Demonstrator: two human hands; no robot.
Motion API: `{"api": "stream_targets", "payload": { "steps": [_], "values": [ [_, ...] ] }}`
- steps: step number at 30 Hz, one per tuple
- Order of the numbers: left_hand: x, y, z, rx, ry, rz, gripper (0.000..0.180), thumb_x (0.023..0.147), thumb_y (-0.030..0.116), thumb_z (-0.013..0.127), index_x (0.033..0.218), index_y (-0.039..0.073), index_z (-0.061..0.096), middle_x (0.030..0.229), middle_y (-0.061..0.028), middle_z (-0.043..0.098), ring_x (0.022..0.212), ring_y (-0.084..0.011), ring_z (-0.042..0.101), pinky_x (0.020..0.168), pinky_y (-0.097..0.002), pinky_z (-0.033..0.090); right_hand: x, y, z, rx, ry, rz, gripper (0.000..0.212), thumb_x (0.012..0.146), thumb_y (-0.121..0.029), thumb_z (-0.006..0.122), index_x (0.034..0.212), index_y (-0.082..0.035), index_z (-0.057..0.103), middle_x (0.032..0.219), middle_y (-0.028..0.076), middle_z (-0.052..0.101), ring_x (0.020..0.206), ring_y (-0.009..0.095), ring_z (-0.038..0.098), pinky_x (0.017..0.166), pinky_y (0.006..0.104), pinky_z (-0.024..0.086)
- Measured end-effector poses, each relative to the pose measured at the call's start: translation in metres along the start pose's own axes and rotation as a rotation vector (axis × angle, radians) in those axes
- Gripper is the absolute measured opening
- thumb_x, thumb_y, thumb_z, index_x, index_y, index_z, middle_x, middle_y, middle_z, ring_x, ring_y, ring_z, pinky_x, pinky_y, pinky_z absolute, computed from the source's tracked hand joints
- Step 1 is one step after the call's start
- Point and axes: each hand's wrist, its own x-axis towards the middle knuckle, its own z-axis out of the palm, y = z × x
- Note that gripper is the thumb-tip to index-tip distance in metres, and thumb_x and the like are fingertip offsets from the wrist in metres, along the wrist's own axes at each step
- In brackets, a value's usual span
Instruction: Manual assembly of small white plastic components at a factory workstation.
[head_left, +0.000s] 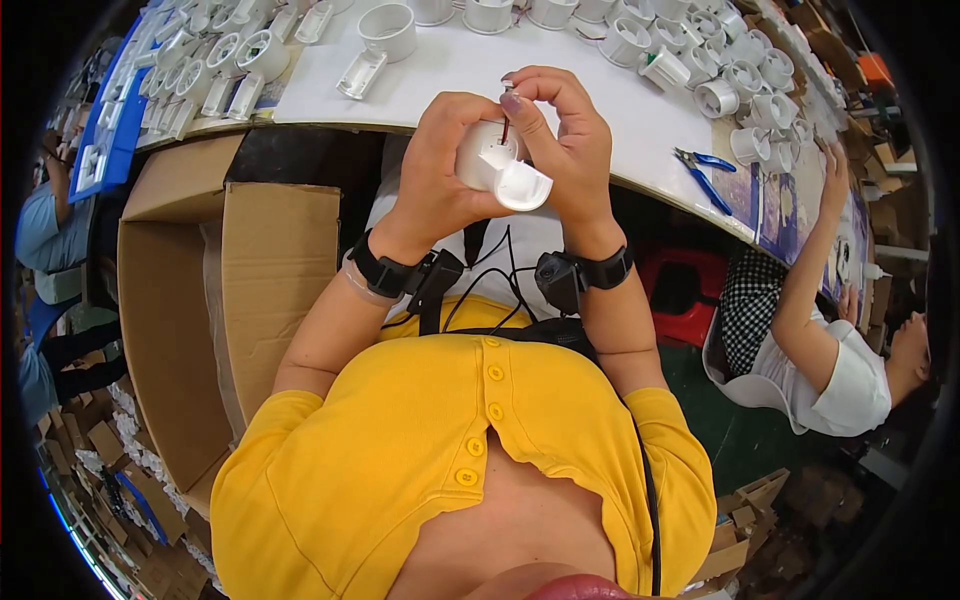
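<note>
My left hand [437, 160] is wrapped round a white plastic housing [476, 168], holding it tilted in front of the table's near edge. A rounded white scoop-like part [524, 188] sticks out from the housing toward me. Dark reddish wires [505, 132] rise from an opening in its face. At their upper end is a small white connector [507, 85], which my right hand [572, 135] pinches between thumb and index finger. The right palm lies close beside the housing; whether it touches is hidden.
White cylindrical housings [387, 32] crowd the far table, with more at right [768, 110]. Blue-handled cutters [706, 178] lie right of my hands. An open cardboard box [280, 290] stands at left, near a blue tray [112, 140]. A co-worker [835, 370] sits at right.
</note>
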Motion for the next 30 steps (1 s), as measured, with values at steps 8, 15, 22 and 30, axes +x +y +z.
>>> {"api": "stream_targets", "payload": {
  "steps": [8,15,22,30],
  "values": [
    [-0.002,-0.002,-0.003,-0.166,0.017,-0.028,0.064,0.054,0.020,0.087,0.107,0.008,0.053,0.101,-0.0085,0.056,0.091,-0.0263,0.056,0.080,-0.0329,0.047,0.001,-0.006,-0.004,0.574,-0.174,0.390,0.022,0.096,-0.019,0.054,0.105,0.000,0.060,0.119,0.011,0.057,0.106,0.017,0.054,0.095,0.0306,0.042],
    [-0.003,0.000,-0.005,-0.125,-0.067,0.000,0.062,0.059,0.010,0.082,0.112,0.008,0.050,0.104,-0.0083,0.054,0.094,-0.0233,0.055,0.083,-0.0306,0.046,0.004,-0.004,-0.008,0.468,-0.259,0.279,0.033,0.098,-0.024,0.049,0.111,0.004,0.059,0.121,0.014,0.056,0.115,0.020,0.052,0.100,0.0336,0.040],
    [-0.007,-0.003,-0.004,-0.205,-0.147,-0.056,0.063,0.062,0.006,0.079,0.117,0.006,0.048,0.109,-0.0071,0.052,0.098,-0.0202,0.054,0.088,-0.0291,0.044,0.005,0.004,-0.018,0.584,-0.271,0.235,0.031,0.096,-0.020,0.049,0.107,0.006,0.061,0.120,0.015,0.057,0.116,0.022,0.052,0.099,0.0335,0.040],
    [-0.006,0.006,-0.001,-0.379,-0.144,-0.197,0.064,0.058,0.009,0.081,0.114,0.007,0.052,0.106,-0.0055,0.056,0.094,-0.0184,0.056,0.084,-0.0281,0.046,0.000,0.002,-0.016,0.396,-0.252,0.122,0.017,0.092,-0.011,0.056,0.098,0.003,0.064,0.116,0.013,0.058,0.109,0.019,0.054,0.094,0.0315,0.041]
  ]
}}
